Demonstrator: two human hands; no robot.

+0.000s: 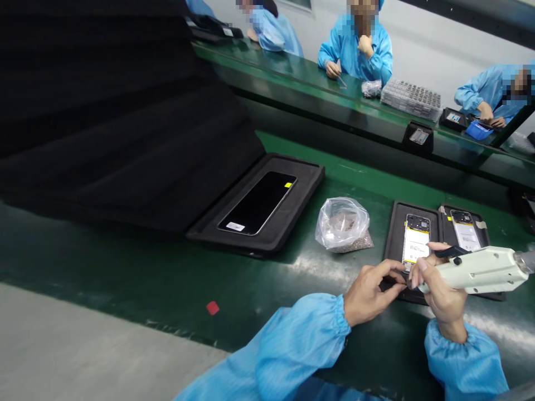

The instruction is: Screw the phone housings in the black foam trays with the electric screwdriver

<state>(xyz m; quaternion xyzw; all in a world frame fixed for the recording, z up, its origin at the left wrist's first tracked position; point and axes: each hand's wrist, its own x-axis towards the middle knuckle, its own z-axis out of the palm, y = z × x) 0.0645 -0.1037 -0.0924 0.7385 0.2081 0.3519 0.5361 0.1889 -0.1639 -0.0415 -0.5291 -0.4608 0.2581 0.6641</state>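
My right hand (443,292) is wrapped round a pale electric screwdriver (485,272) with a black lever, its tip pointing left. My left hand (370,294) meets that tip with thumb and forefinger pinched together; whatever is between them is too small to make out. Just beyond my fingers lies an opened smartphone (417,242), its white battery showing, in a black foam tray (393,223). A second opened phone (465,231) rests in another tray to the right, partly behind the screwdriver. Left of these, a clear plastic bag (343,223) holds many tiny parts.
A phone with a dark screen (259,203) lies in a black tray (298,209) beside a large black cover (125,122). A red scrap (213,308) lies on the green table (167,284). Co-workers in blue sit across a raised bench with stacked clear trays (412,99).
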